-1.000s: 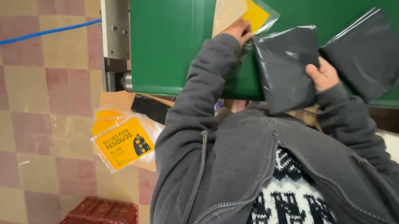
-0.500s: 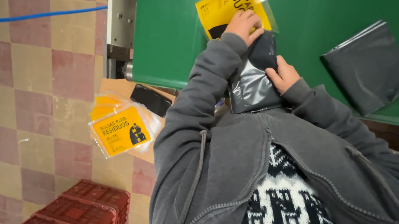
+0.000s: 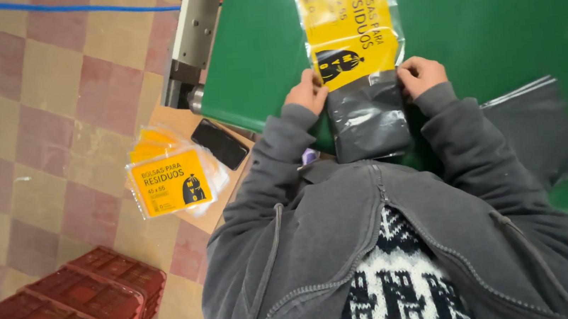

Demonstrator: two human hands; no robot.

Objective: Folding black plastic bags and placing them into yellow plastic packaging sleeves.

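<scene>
A clear plastic sleeve with a yellow printed card lies on the green table in front of me. A folded dark grey bag sticks halfway out of the sleeve's near end. My left hand grips the left edge of the sleeve's opening. My right hand grips the right edge of it. Both sleeves of my grey jacket frame the bag.
A second folded dark bag lies on the table to the right. A stack of yellow-card sleeves and a black phone rest on a cardboard surface at left. Red plastic crates stand on the checkered floor.
My right hand brought the grey bag to the middle, my left lowered the yellow sleeve onto the table, and the bag now sits partly inside the sleeve with both hands at its opening.
</scene>
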